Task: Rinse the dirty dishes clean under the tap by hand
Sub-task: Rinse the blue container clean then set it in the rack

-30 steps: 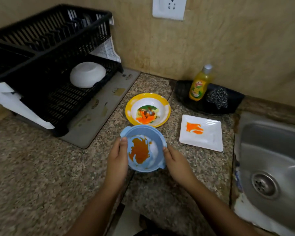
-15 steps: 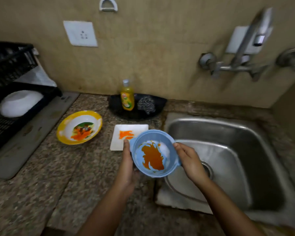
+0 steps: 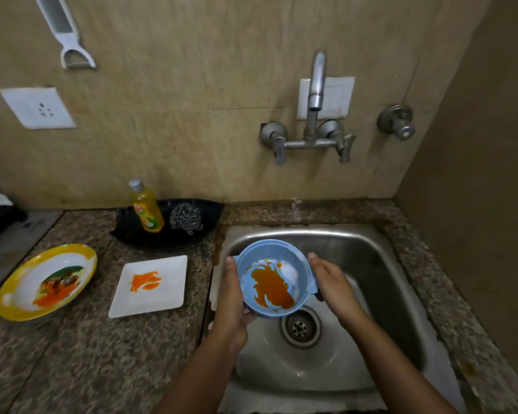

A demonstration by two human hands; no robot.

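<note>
— What is lying at the left end of the counter (image 3: pixel 87 354)?

— A yellow-rimmed plate (image 3: pixel 45 282) is sitting there, carrying orange and green leftovers. Just right of it, a white square plate (image 3: pixel 150 286) is lying flat, showing an orange smear near its middle.

— And behind those?

— A black tray (image 3: pixel 168 239) is sitting against the wall. It is carrying a yellow soap bottle (image 3: pixel 147 209), which is standing upright, and a steel scrubber (image 3: pixel 186 219) right beside it.

— Where is the bowl?

— The blue bowl (image 3: pixel 266 252) is hanging over the sink (image 3: pixel 371 264), just up and left of the drain (image 3: pixel 301 325). It is tilting toward the camera, and brown-orange sauce is streaking its inside.

— How are the hands holding it?

— The left hand (image 3: pixel 232 297) is gripping the bowl's left side, its thumb lying along the rim and its fingers curling underneath. The right hand (image 3: pixel 329 280) is gripping the right side at the small handle, with its thumb pointing up beside the rim.

— And the tap (image 3: pixel 316 94)?

— It is sticking out of the wall above the back of the sink.
</note>
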